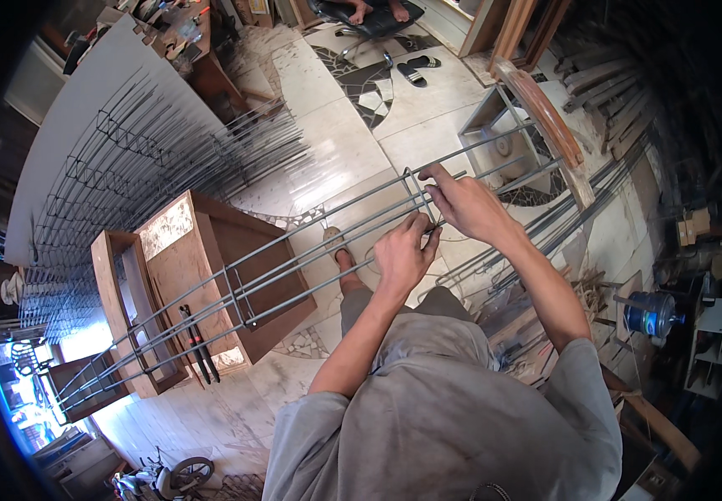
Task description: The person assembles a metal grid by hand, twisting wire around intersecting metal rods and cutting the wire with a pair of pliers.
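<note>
A long cage of thin steel rebar rods (pixel 273 274) runs slantwise in front of me, with square wire stirrups (pixel 232 292) around the rods. My left hand (pixel 404 255) is closed in a pinch at the cage's near rods; what lies between its fingertips is too small to make out. Just right of it, my right hand (pixel 471 204) curls its fingers at a steel stirrup (pixel 411 185), its index finger at the upper rod. The two hands are close together, near the cage's right part.
A brown wooden cabinet (pixel 240 263) supports the cage at left, with red-and-black long-handled cutters (pixel 197 344) on it. A wooden piece (pixel 545 117) stands under the right end. More rebar cages (pixel 119 167) lean at left. Slippers (pixel 418 68) and another person's feet (pixel 378 10) are ahead.
</note>
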The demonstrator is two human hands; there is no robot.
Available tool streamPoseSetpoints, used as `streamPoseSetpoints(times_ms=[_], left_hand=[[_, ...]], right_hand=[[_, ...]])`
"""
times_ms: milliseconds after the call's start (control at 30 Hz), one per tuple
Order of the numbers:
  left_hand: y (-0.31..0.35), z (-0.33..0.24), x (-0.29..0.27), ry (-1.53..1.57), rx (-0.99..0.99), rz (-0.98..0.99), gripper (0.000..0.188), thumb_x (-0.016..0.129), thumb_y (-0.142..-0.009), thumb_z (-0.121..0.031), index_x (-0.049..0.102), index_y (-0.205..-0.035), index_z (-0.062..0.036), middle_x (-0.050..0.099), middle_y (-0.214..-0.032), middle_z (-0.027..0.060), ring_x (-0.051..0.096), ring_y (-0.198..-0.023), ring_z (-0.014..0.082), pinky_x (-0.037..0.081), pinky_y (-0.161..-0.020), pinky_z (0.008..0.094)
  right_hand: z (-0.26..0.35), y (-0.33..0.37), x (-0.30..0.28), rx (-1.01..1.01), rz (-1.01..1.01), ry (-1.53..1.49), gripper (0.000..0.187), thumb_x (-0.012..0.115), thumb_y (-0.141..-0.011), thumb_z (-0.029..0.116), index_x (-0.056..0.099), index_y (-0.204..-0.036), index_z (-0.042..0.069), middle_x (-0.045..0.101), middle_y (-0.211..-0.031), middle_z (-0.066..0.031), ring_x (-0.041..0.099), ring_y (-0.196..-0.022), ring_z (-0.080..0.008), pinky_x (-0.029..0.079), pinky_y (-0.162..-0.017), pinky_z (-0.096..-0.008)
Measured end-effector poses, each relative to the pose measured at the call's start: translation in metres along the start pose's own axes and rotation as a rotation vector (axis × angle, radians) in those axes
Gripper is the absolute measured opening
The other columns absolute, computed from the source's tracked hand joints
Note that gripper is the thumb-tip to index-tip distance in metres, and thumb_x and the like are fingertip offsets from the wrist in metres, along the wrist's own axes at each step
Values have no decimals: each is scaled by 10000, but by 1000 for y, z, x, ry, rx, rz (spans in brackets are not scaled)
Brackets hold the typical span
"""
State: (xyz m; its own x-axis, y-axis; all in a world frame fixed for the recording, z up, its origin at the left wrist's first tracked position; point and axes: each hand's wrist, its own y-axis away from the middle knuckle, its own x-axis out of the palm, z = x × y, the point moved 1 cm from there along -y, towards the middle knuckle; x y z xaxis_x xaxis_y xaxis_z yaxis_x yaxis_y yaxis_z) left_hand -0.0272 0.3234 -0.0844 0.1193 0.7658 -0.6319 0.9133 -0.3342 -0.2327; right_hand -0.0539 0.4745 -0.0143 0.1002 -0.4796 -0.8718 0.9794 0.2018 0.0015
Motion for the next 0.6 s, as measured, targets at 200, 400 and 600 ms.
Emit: streamPoseSetpoints(times_ms=[200,400,600], left_hand=[[0,-3,1,-17,-65,-11,242,764,-770,-235,630,-901,-83,687,-858,49,675,-704,284,502,-599,404],[0,-3,6,-55,-31,-55,260,760,-760,-246,601,-891,-87,682,-842,35,679,-695,268,516,-576,400],[2,-3,9,-65,-25,-60,261,758,-761,-244,603,-887,-77,674,-837,58,674,-698,290,513,-581,404]], right_hand=[[11,0,2,-5,4,8,240,548,-976,147,492,-1205,101,548,-546,-173,588,-519,-386,437,-496,-498],[16,6,-1,3,-14,41,226,546,-977,152,488,-1187,93,557,-545,-175,594,-511,-389,451,-485,-491],[6,9,6,18,-61,33,236,579,-961,157,503,-1170,78,557,-529,-158,601,-505,-379,454,-473,-471]])
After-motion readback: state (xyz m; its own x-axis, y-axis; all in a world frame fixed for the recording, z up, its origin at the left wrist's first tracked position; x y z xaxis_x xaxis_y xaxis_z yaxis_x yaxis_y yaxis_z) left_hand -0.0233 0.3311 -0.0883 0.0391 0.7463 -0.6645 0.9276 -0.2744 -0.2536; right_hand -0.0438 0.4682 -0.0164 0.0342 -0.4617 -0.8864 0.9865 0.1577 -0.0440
